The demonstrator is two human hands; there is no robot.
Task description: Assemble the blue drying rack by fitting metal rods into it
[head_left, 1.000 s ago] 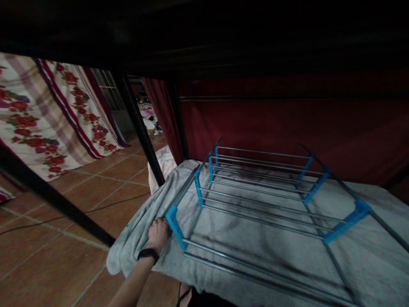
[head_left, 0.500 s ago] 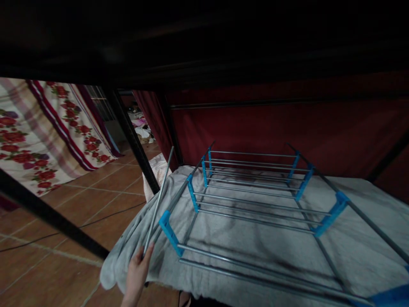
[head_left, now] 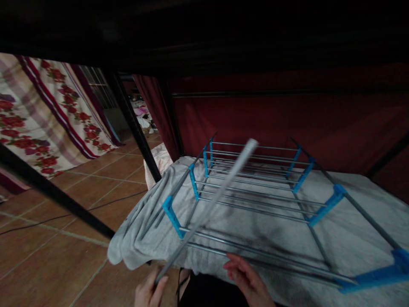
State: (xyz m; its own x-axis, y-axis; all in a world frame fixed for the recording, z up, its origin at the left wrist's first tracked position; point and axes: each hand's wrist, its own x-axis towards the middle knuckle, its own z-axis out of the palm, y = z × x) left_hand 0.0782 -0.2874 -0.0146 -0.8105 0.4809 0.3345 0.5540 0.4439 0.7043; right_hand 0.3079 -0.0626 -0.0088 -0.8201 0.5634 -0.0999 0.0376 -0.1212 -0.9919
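Note:
A thin grey metal tube (head_left: 214, 204) is gripped near its lower end by my left hand (head_left: 150, 291), low in the view. It slants up and to the right, its far end raised in front of the rack. My right hand (head_left: 247, 279) is close to the rack's front tubes, fingers partly curled and apart, with nothing visible in it. Behind both hands a partly assembled rack (head_left: 252, 196) of metal tubes and blue plastic connectors (head_left: 172, 215) lies on a grey blanket (head_left: 271, 232).
The blanket covers a bed under a dark overhead frame. A black post (head_left: 134, 123) stands left of it, and a dark red curtain (head_left: 271, 115) hangs behind. A floral cloth (head_left: 60, 115) hangs at left above the tiled floor (head_left: 79, 226), where a cable (head_left: 105, 206) runs.
The tube has swung from the rack's left side to a slant across its front as my left hand moved lower and right. My right hand has come into view.

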